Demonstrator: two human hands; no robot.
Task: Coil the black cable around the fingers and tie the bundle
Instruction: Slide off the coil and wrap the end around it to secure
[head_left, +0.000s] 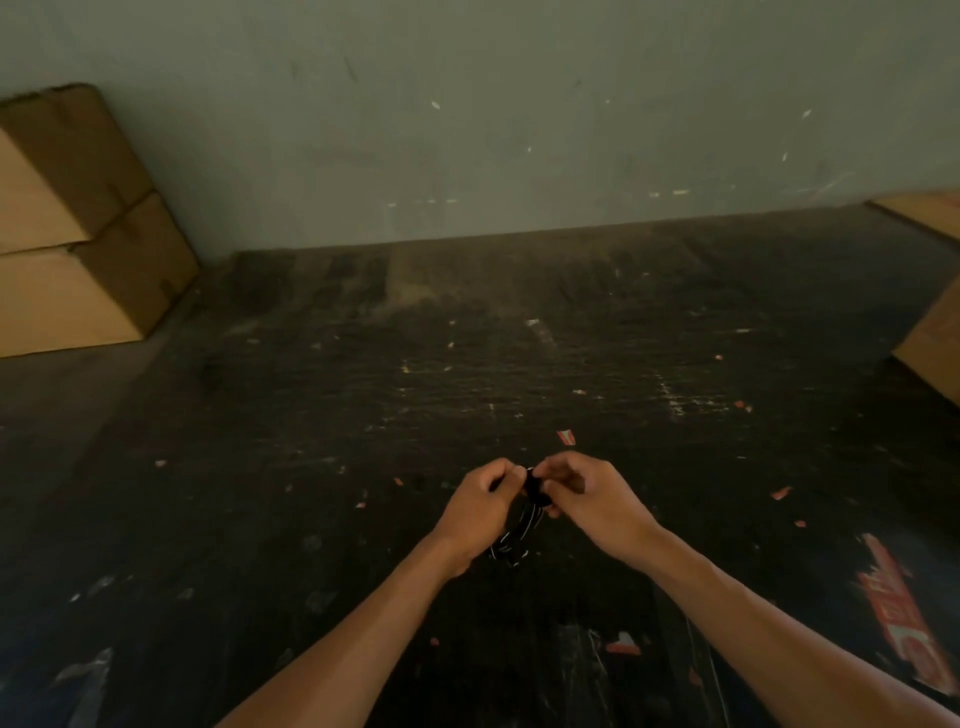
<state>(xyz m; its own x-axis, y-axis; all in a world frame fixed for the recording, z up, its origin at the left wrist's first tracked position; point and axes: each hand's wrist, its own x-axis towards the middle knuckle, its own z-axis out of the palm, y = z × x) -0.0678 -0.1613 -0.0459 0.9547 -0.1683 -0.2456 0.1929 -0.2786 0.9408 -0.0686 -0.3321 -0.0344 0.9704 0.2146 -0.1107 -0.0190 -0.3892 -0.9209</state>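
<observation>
The black cable (519, 535) is gathered into a small bundle held between both hands above the dark tabletop. My left hand (480, 506) grips the bundle from the left with curled fingers. My right hand (587, 499) pinches the top of the bundle, where a black strap or cable end (535, 486) wraps round it. The lower part of the bundle hangs below the hands, showing thin pale glints. Most of the upper coil is hidden by my fingers.
A worn dark table (467, 364) with paint flecks and red sticker scraps (904, 613) spreads out below. Stacked cardboard boxes (78, 234) stand at the far left by a grey wall (519, 114). More cardboard (935, 332) lies at the right edge.
</observation>
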